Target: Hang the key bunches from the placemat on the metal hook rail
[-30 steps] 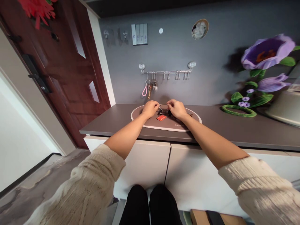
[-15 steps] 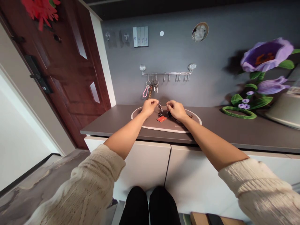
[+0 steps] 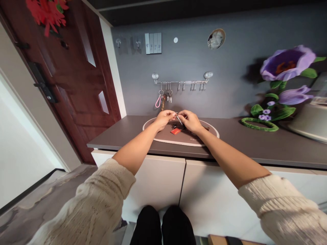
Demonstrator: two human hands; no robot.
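1. Key (image 3: 179, 119), small and silvery, is pinched between the left hand (image 3: 163, 119) and right hand (image 3: 190, 120), fingertips closed on it, just above the oval mat (image 3: 158, 136).
2. At 6 o'clock below the hands, a red tag (image 3: 176, 131) and dark key bunch (image 3: 178, 127) lie on the mat.
3. At 12 o'clock, a hook rail (image 3: 180, 82) carries hanging keys (image 3: 163, 97); nothing blocks it.
4. At 3 o'clock, purple flowers (image 3: 286, 64) stand well apart.

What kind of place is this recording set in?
Most likely a home entryway: a dark wooden door stands at left, beside a grey-topped cabinet under a wall hook rail with hanging keys.
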